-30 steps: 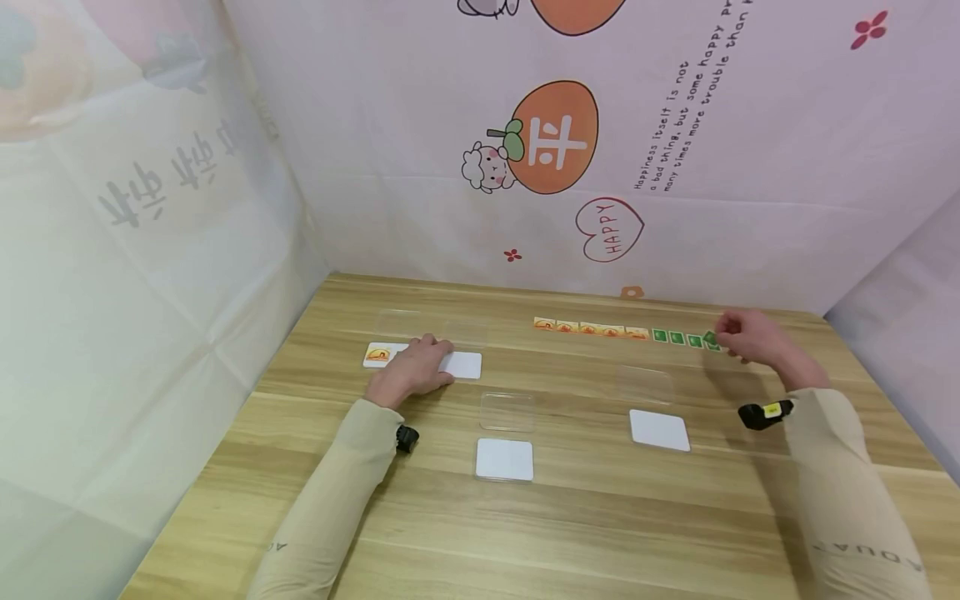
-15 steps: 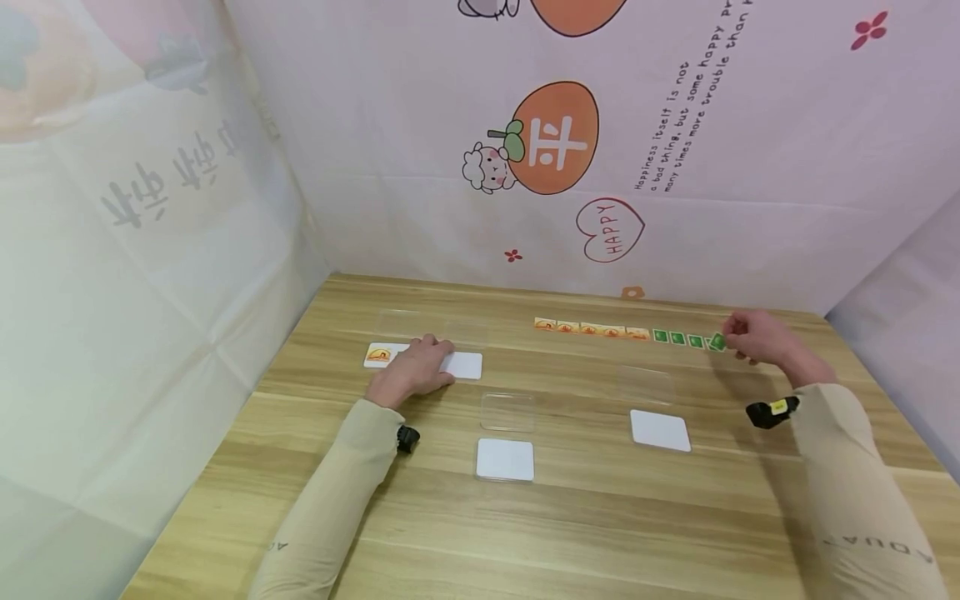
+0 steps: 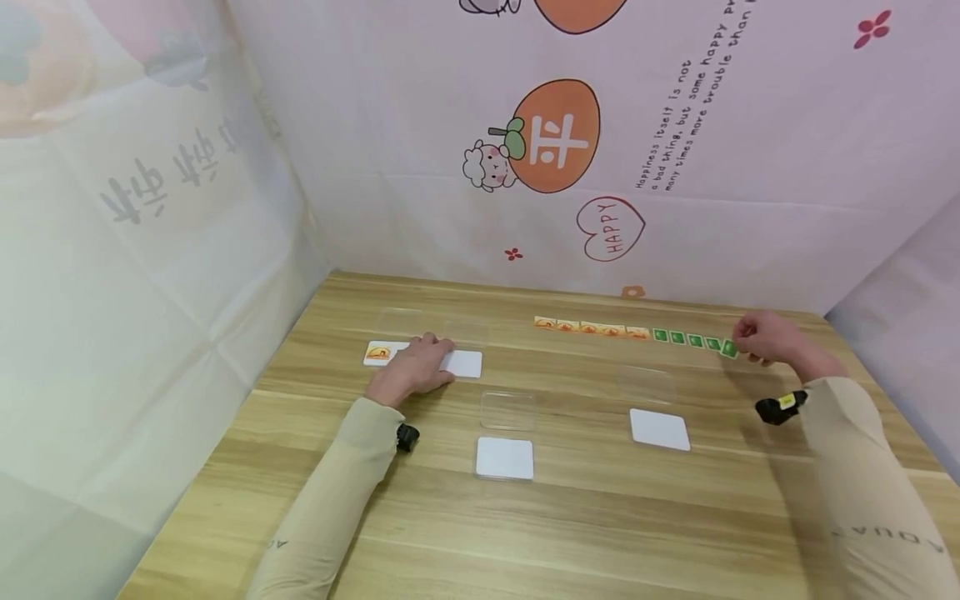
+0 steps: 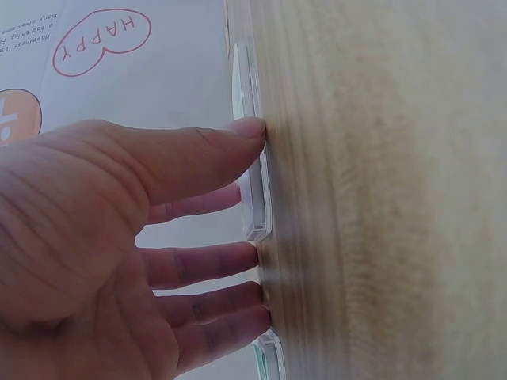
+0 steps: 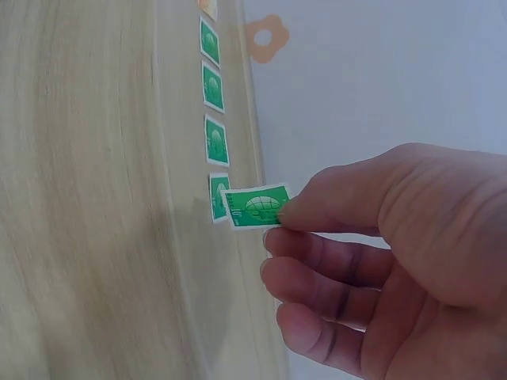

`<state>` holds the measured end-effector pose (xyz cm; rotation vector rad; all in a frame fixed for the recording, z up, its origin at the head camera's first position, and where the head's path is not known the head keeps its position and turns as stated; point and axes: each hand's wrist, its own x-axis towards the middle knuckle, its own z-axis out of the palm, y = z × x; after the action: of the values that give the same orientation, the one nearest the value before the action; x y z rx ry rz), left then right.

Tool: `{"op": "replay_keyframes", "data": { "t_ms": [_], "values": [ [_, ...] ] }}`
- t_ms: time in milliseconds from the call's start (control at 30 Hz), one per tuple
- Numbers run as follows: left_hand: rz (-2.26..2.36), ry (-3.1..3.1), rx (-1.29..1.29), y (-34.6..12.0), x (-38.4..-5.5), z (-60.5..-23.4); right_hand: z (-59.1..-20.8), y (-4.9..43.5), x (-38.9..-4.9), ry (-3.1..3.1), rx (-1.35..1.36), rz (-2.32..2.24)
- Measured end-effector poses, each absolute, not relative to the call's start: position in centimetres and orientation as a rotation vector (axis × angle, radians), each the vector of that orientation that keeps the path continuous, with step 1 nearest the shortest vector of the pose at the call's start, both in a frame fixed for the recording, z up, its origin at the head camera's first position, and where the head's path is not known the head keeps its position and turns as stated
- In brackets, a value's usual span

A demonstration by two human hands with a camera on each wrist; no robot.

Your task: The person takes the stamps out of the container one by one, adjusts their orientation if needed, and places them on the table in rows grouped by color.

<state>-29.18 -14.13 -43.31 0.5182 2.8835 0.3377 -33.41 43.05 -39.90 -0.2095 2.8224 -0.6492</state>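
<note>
Head view, left to right: orange stamp (image 3: pixel 378 353) on a card (image 3: pixel 399 346); left hand (image 3: pixel 411 369), grip wide, fingers relaxed over that and a white card (image 3: pixel 465 364); orange row (image 3: pixel 588 329), green row (image 3: pixel 677 338), on desk (image 3: pixel 585 533); single green stamp (image 3: pixel 729 348) at the row's right end, edge pinched in right hand's (image 3: pixel 767 337) narrow grip.

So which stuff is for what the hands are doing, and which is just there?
Likely for the job:
green stamp pinched by the right hand
row of stamps, green and orange
white cards by the left hand
probably the nearer cards and clear covers

Likely just there:
printed cloth
black wrist cameras
</note>
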Motion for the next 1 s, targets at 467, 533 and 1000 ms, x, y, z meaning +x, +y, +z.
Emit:
{"op": "replay_keyframes", "data": {
  "t_ms": [467, 533, 1000],
  "values": [
    [0.335, 2.883, 0.523, -14.3, -29.1, -43.2, -39.9, 43.4, -34.2, 2.787, -0.184, -0.543],
    [0.334, 2.887, 0.523, -14.3, -29.1, -43.2, -40.0, 43.5, -34.4, 2.783, -0.175, -0.537],
    [0.343, 2.890, 0.532, -14.4, -29.0, -43.0, -41.7, 44.7, -35.3, 2.820, -0.140, -0.464]
  ]
}}
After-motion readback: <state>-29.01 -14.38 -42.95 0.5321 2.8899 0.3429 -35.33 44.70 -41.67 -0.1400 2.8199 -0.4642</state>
